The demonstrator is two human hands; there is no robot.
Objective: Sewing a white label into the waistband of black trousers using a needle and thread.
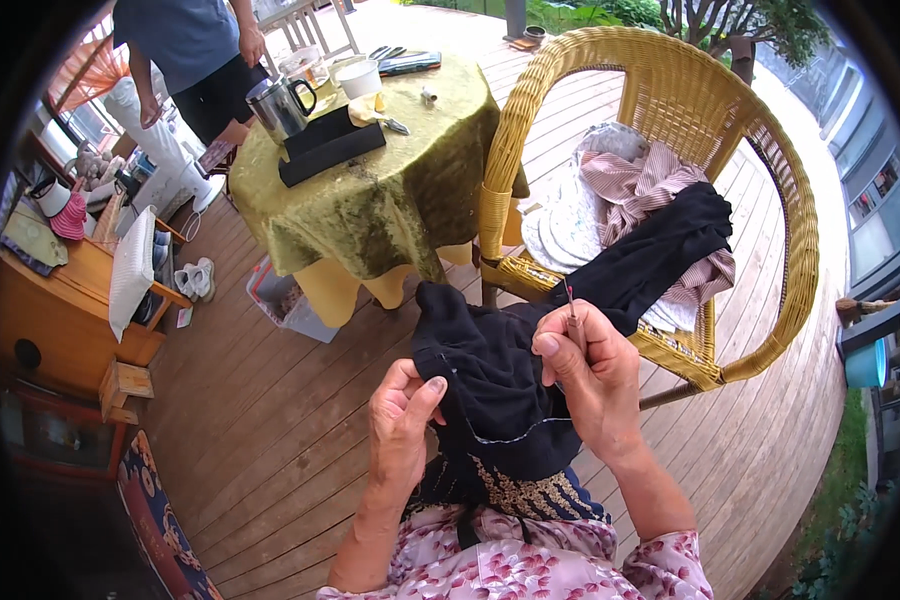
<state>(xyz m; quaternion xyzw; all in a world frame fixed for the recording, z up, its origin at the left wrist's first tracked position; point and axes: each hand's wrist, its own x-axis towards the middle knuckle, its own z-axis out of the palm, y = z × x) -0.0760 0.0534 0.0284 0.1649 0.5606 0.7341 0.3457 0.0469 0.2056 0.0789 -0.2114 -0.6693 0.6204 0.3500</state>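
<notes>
Black fabric [495,352] lies across my lap, part of it stretching up over the front of the wicker chair. My left hand [405,416] pinches the cloth's left edge between thumb and fingers. In my right hand [596,375] is a seam ripper [574,322], held upright with its thin metal tip pointing up. Some of the black cloth hangs just below that hand; whether those fingers also grip it, I cannot tell. A pale, wavy line of thread or seam edge [506,440] runs along the cloth between my hands.
A wicker armchair [780,322] ahead right bears striped cloth [630,180] and white quilted pieces [562,236]. The round table [427,150] holds a metal mug [274,109] and a black tray [330,150]. A person [187,60] stands behind it. A plastic bin [289,304] sits below.
</notes>
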